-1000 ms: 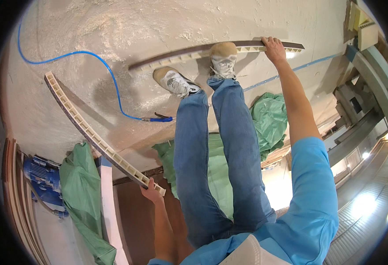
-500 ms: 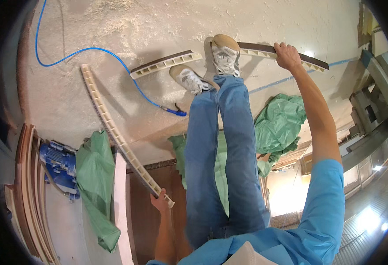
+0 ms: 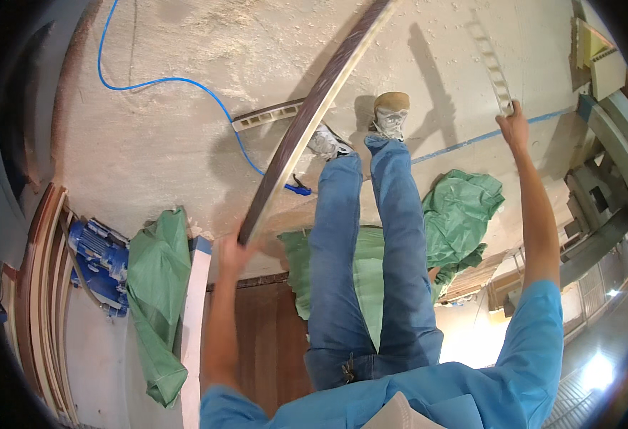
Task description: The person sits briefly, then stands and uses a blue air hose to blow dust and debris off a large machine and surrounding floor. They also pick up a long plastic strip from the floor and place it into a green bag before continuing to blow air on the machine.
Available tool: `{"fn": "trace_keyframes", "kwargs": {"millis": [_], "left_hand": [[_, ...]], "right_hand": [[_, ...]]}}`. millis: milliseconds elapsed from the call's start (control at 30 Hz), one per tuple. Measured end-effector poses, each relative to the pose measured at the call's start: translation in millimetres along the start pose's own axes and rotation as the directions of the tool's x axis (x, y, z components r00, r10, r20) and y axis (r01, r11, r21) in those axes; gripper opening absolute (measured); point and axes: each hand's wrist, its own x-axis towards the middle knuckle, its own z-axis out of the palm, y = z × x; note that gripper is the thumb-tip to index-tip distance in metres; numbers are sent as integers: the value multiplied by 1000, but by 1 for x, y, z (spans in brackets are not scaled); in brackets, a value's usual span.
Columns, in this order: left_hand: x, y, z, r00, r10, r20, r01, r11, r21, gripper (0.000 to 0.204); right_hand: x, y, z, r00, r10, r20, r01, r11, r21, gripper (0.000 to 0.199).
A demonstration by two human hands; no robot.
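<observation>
My left hand (image 3: 233, 250) grips the near end of a long curved moulding strip (image 3: 314, 114), dark on one face and pale on the edge, lifted and slanting up toward the top of the view. My right hand (image 3: 514, 127) is stretched far out and holds the end of a second slotted pale strip (image 3: 491, 64) rising upward. A short slotted pale piece (image 3: 267, 114) lies on the dusty floor just left of my shoes (image 3: 389, 114). My legs in blue jeans fill the middle.
A blue hose (image 3: 178, 79) snakes over the sawdust-covered floor (image 3: 171, 143). Green cloths lie at the left (image 3: 157, 286) and right (image 3: 460, 214). A blue motor (image 3: 96, 250) and curved wooden strips (image 3: 35, 286) stand at far left. Machinery (image 3: 607, 214) sits at the right.
Both strips have been raised off the floor: the left one swung up from lying flat to slanting high, the right one turned from lying across to pointing upward. The view shifted.
</observation>
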Motion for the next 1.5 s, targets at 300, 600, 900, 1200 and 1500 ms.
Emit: {"fn": "trace_keyframes", "kwargs": {"millis": [300, 600, 900, 1200, 1500], "left_hand": [[289, 46, 68, 872, 149, 466, -218, 971, 99, 65], [328, 58, 68, 951, 113, 286, -210, 919, 334, 61], [171, 117, 101, 974, -153, 168, 85, 932, 352, 59], [270, 37, 67, 780, 574, -250, -265, 664, 700, 58], [327, -46, 83, 844, 518, -139, -323, 698, 639, 63]], "right_hand": [[-114, 84, 75, 953, 302, 34, -303, 935, 185, 66], [-188, 41, 123, 921, 231, 313, -302, 932, 202, 54], [-109, -35, 134, 985, 146, 95, -174, 846, 504, 62], [48, -73, 180, 929, -317, -190, 287, 943, -169, 80], [29, -47, 183, 847, -525, 80, 528, 813, -245, 95]]}}
